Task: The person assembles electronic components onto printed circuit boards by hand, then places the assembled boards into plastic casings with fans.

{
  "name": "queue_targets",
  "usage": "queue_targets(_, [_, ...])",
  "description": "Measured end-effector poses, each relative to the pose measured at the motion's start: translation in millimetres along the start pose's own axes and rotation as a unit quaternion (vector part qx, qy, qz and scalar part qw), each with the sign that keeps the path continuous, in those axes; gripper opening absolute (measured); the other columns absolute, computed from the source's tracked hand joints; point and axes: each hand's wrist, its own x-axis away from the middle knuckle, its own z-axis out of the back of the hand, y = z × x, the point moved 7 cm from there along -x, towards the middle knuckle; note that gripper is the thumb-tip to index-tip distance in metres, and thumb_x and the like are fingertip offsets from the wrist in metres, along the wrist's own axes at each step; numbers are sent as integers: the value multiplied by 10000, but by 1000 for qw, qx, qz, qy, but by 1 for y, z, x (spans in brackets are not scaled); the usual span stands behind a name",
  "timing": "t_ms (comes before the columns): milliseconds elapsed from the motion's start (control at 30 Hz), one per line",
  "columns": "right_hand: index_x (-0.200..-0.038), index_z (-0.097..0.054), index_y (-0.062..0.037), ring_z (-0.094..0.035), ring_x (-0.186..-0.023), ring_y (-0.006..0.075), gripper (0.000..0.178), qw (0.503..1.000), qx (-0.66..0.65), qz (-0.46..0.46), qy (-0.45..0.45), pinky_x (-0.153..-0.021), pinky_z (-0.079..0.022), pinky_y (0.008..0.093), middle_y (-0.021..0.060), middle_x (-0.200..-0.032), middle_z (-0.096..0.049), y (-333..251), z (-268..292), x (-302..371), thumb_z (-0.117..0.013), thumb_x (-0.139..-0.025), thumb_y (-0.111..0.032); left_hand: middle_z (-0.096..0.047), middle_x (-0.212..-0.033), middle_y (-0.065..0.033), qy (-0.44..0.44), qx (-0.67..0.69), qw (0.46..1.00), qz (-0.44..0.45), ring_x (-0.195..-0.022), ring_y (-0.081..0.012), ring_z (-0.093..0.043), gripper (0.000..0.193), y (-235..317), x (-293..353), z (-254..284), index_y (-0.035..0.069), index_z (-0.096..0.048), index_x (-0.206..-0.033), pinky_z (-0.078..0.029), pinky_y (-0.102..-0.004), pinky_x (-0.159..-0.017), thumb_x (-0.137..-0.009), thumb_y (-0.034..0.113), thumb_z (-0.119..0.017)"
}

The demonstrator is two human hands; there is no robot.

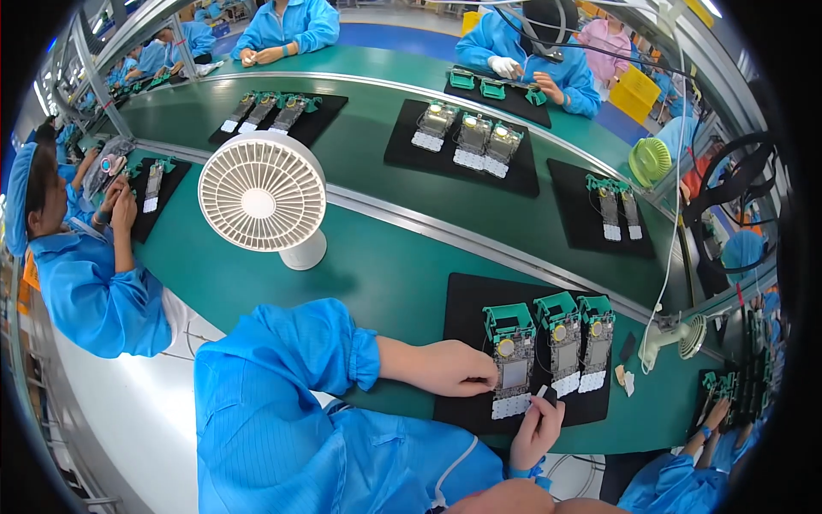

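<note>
Workshop lines, with co-workers in blue smocks (289,30) at 9, 11 and 1 o'clock, surround a green surface (394,295) bearing a white fan (257,203) at 10 o'clock and a black mat (467,300) at 4 o'clock. On the mat, between 4 and 5 o'clock, lies the leftmost circuit board (515,374), with two similar boards (565,355) just beside it, toward its 2 o'clock. The left hand (454,367) lies at the board's 9 o'clock edge, fingers curled; whether they grip or merely touch cannot be told. The right hand (535,431), at the board's 5 o'clock, has thumb and fingers together on a small pale piece (542,391). Such a narrow pinch could let the piece slip; a light steadying touch could let the board skew, and the close spacing could lead to a knock against its neighbour. The board is elongated and grey, with a green frame (509,315) at its 12 o'clock end, a round yellowish part (505,348) below, a silvery square plate at mid-length and white blocks (511,406) at 6 o'clock.
</note>
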Motion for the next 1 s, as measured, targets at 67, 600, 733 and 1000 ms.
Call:
queue_targets(67, [-993, -627, -19, -536, -722, 265, 169, 1000, 8, -10, -4, -613, -431, 316, 139, -896, -490, 1, 0, -2, -537, -863, 41, -610, -865, -92, 4, 5, 1000, 3, -775, -293, -614, 94, 0, -2, 2, 64, -588, -913, -501, -390, -665, -880, 152, -581])
queue_targets(600, [-1010, -625, -24, -541, -761, 290, 184, 1000, 20, 18, -11, -636, -446, 333, 153, -916, -500, 9, 9, -4, -539, -857, 34, -610, -846, -95, 10, -4, 1000, 0, -753, -294, -611, 91, -2, -15, -10, 58, -589, -907, -495, -388, -650, -866, 138, -598])
queue_targets(733, [-995, -630, -23, -537, -775, 300, 179, 1000, 16, 3, -14, -645, -444, 341, 154, -907, -515, 15, 10, -3, -545, -849, 36, -600, -866, -90, 2, -17, 1000, -20, -748, -284, -613, 100, -4, -17, -13, 58, -595, -929, -495, -381, -634, -885, 147, -601])
queue_targets(1000, [-982, -633, -19, -526, -802, 313, 176, 1000, 18, 1, -15, -666, -435, 357, 153, -887, -529, 23, 14, -6, -545, -841, 40, -602, -835, -95, 15, -7, 1000, -17, -740, -292, -607, 93, -4, -25, -15, 57, -586, -902, -488, -393, -640, -867, 142, -595])
